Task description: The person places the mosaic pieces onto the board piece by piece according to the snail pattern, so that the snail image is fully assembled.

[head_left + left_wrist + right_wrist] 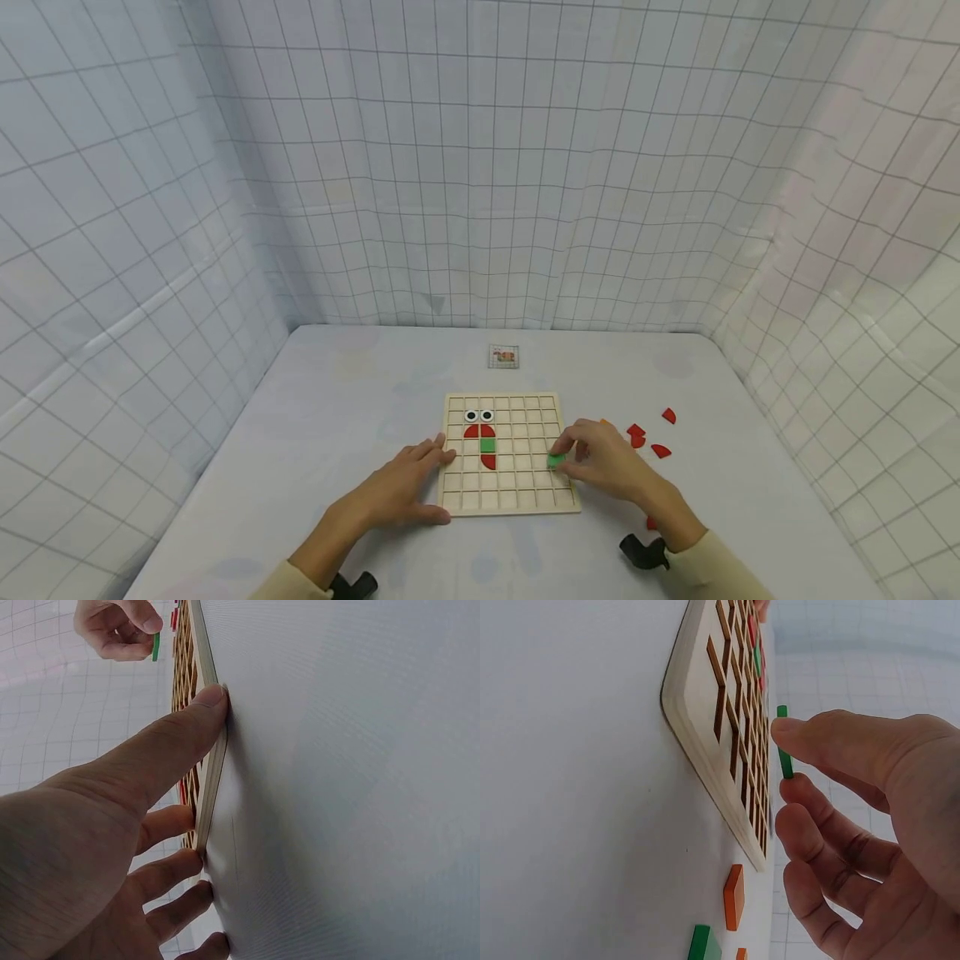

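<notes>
A wooden grid board (510, 500) lies on the white table. Set in its upper left part are two eye tiles (471, 416), two red quarter-round tiles (471, 431) side by side, a green square tile (487, 445) and another red tile (489, 462) below it. My left hand (405, 487) touches the board's left edge, its thumb at the near left corner and its fingers spread along the side. Over the board's right edge, my right hand (611, 462) pinches a green tile (783, 754) between thumb and index finger, held just above the grid.
Loose red pieces (661, 451) lie right of the board; an orange tile (734, 898) and a green one (703, 945) show in the right wrist view. Behind the board lies a small picture card (503, 357). Gridded white curtains (487, 167) enclose the table.
</notes>
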Demonstrator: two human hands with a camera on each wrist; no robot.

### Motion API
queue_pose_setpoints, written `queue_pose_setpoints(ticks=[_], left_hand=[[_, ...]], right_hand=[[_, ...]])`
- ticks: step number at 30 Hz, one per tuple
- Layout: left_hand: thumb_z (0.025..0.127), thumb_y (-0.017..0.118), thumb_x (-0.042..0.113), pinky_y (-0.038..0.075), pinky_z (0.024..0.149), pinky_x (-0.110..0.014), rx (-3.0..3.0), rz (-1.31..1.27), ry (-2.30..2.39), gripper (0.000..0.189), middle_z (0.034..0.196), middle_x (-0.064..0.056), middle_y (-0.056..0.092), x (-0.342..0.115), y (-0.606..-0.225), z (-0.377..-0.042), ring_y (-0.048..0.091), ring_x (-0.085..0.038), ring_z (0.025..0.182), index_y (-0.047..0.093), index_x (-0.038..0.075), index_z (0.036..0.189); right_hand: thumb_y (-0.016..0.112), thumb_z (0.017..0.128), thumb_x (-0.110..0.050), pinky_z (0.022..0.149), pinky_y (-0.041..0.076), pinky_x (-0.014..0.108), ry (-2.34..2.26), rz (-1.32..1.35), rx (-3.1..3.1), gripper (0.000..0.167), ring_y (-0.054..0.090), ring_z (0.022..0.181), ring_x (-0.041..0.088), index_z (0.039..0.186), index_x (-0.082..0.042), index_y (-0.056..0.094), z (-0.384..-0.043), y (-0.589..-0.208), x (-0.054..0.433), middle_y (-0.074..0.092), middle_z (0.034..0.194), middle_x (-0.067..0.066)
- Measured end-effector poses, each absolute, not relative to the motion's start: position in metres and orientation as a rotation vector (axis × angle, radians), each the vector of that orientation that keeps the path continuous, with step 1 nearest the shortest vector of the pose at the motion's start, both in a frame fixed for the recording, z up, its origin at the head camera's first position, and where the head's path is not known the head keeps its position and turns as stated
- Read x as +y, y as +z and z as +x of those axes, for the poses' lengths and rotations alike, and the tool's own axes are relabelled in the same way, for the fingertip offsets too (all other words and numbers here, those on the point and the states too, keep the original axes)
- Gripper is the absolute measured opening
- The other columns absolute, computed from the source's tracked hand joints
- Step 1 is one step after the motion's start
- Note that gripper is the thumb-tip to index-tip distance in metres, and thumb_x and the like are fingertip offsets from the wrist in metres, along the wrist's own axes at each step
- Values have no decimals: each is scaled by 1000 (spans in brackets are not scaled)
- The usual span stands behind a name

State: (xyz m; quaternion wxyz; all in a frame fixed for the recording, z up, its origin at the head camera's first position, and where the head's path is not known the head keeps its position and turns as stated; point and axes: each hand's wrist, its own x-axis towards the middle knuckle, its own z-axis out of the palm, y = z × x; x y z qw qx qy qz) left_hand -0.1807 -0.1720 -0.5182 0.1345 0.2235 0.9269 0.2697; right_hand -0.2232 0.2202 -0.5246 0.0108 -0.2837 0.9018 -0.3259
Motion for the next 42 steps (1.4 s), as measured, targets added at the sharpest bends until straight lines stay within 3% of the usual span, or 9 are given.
queue_pose_setpoints(ticks=[21, 29, 42], left_hand=[[89, 104, 39, 44, 133, -74, 2692, 645, 789, 97, 188, -26, 39, -172, -520, -180, 44, -56, 169, 59, 7, 168], [90, 104, 40, 45, 132, -75, 2689, 640, 788, 97, 188, -26, 38, -172, -521, -181, 43, -56, 169, 58, 7, 169], [90, 104, 41, 45, 132, -75, 2703, 646, 768, 97, 188, -26, 38, -173, -524, -182, 45, -55, 168, 58, 9, 169]], right_hand=[[94, 97, -7, 69, 53, 19, -994, -1021, 2772, 9, 63, 79, 6, 101, -15, 92, -228, -532, 162, 79, 98, -2], [94, 100, -15, 73, 53, 20, -882, -965, 2869, 4, 62, 81, 2, 103, -17, 94, -227, -538, 148, 79, 103, -5], [91, 102, -10, 77, 53, 22, -832, -984, 2866, 7, 58, 86, 2, 104, -16, 94, -227, -534, 146, 75, 106, -4]])
